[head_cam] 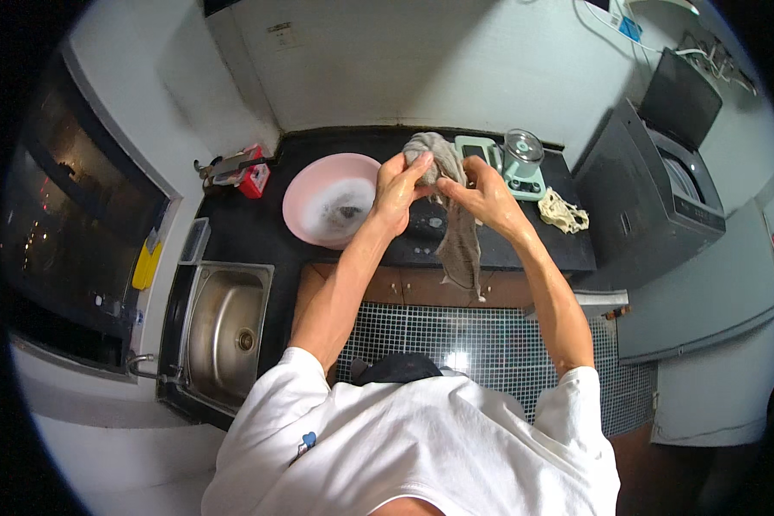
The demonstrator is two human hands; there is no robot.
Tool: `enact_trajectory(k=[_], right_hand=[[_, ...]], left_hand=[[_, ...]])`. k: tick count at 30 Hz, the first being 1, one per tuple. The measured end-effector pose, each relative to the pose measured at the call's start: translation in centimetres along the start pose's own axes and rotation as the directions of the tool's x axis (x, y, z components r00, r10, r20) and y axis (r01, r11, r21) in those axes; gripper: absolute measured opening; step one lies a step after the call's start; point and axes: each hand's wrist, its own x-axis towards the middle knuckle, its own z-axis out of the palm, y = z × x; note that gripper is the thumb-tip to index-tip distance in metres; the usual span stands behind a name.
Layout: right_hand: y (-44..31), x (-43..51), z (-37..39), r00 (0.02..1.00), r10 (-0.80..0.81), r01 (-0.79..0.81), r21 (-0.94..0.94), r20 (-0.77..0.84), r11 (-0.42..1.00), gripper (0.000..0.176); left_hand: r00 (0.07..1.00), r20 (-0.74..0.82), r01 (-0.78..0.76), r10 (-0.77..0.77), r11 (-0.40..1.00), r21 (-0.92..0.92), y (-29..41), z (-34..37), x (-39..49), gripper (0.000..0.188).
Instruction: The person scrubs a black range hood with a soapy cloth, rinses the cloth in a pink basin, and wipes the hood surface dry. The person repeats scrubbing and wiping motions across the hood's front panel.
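Both hands hold a wet grey-brown cloth [459,242] over the black countertop. My left hand [398,190] grips its bunched upper part, thumb on top. My right hand [487,195] pinches the fabric on the right side. A long end of the cloth hangs down past the counter's front edge. To the left of my left hand stands a pink plastic basin [300,213] with white suds and dark water inside. Wet, foamy spots mark the counter under the cloth.
A pale green kitchen appliance [521,169] with a clear lid stands behind my right hand. Beside it lies a crumpled cream cloth [562,213]. A steel sink [222,322] is at left, near a red box [255,177] and knives. A top-loading washing machine [645,193] stands open at right.
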Motion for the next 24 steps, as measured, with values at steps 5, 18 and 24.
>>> enact_trajectory(k=[5, 18, 24], right_hand=[[1.4, -1.8, -3.9, 0.994, -0.066, 0.084, 0.217, -0.089, 0.973, 0.031], [2.7, -3.4, -6.7, 0.975, 0.196, -0.219, 0.646, 0.109, 0.732, 0.033], [2.9, -3.4, -6.9, 0.983, 0.177, -0.092, 0.694, -0.051, 0.714, 0.033]], left_hand=[[0.998, 0.065, -0.009, 0.001, 0.992, 0.129, 0.0, 2.5, 0.9, 0.031], [0.996, 0.087, -0.034, 0.025, 0.994, 0.1, 0.2, 3.7, 0.9, 0.027], [0.981, -0.166, 0.178, -0.098, 0.787, 0.591, -0.7, 1.2, 0.9, 0.046]])
